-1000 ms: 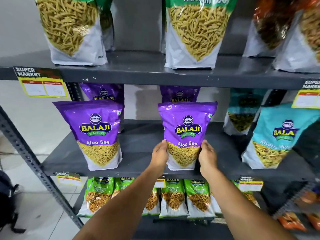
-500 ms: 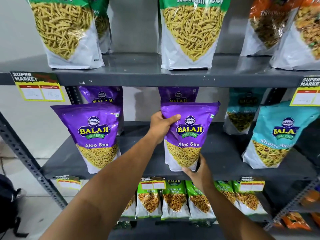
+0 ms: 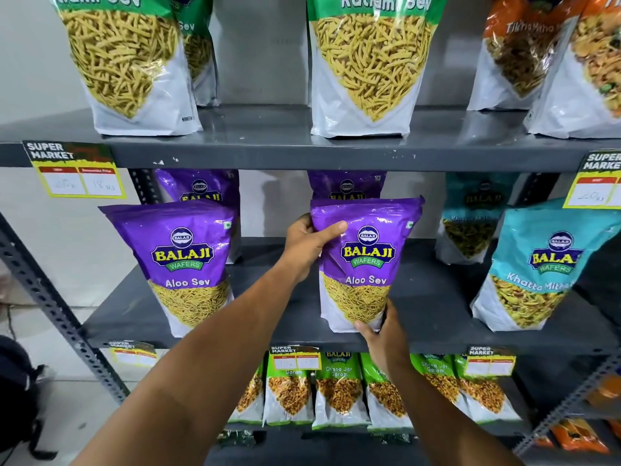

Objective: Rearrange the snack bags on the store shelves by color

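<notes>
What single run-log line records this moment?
left hand: grip bag top | right hand: grip bag bottom | purple Aloo Sev bag: middle shelf

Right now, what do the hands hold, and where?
The purple Aloo Sev bag: left hand at its upper left edge, right hand at its bottom.

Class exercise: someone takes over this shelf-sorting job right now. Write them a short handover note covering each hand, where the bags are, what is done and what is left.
Left hand: grips the upper left edge of the held purple bag.
Right hand: grips that bag's bottom right corner.
Held bag: upright at the front of the middle shelf; whether it rests on the shelf or is just lifted is unclear.
Done: colours look grouped. Purple bags middle-left, teal bags middle-right, green bags on top, orange bags top right.
Left: seat and face the held bag, then release it.
</notes>
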A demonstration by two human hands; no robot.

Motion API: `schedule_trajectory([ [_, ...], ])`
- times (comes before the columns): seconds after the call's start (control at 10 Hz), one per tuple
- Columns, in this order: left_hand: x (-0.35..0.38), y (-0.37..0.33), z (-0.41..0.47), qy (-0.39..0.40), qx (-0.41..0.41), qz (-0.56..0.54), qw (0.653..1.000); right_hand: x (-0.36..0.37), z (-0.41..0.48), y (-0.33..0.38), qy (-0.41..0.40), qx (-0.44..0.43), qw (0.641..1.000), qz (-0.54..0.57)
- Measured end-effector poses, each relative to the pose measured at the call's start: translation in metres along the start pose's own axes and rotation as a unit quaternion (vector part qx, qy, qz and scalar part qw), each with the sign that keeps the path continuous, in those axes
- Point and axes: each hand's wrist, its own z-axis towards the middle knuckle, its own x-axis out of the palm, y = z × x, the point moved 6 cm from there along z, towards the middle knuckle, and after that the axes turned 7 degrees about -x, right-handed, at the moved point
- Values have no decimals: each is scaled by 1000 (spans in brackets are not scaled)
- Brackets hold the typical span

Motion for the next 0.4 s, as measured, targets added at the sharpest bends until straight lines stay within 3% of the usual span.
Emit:
schedule_trajectory([
  [0.1, -11, 13, -2, -7, -9, 43, 999, -1, 1, -3, 4, -1, 1000, 12],
  [0.3, -17, 65, -35, -4, -140, 41, 989, 1, 1, 2, 29, -21, 999, 19],
  [0.4, -16, 75, -45, -7, -157, 40, 987, -1, 2, -2, 35, -17, 999, -4],
])
